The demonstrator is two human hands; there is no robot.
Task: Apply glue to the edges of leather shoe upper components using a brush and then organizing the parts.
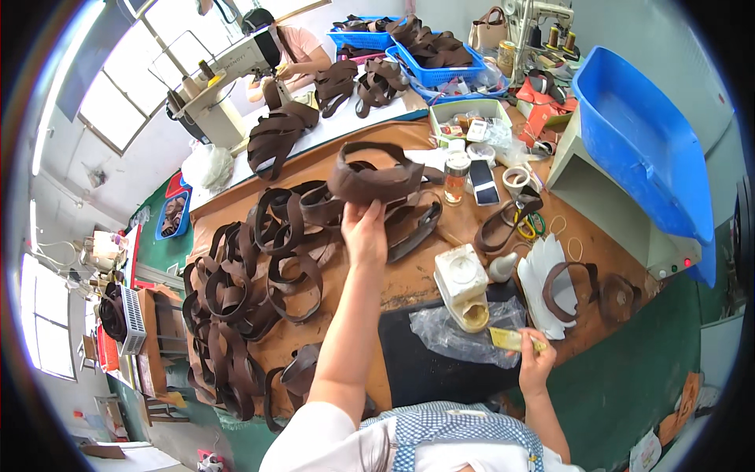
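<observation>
My left hand [366, 232] reaches out over the middle of the table and grips the lower edge of a brown strap loop [376, 182], holding it up above other loops. Lower right, my right hand [535, 362] is closed on a flat yellowish brush [510, 339], its wide end pointing left. Just beyond that end is a white pot [461, 275] with a yellow-stained round mouth. The pot stands partly on a crumpled clear plastic sheet [440, 334] over a black mat [417, 374].
Many brown loops [228, 291] are heaped at left. Right of the pot are white sheets [543, 275], another loop [570, 291] and scissors [528, 224]. A phone [483, 182] and jar [455, 179] lie farther back. A blue tub [645, 141] rises at right. A person [303, 55] sits at a sewing machine [236, 63].
</observation>
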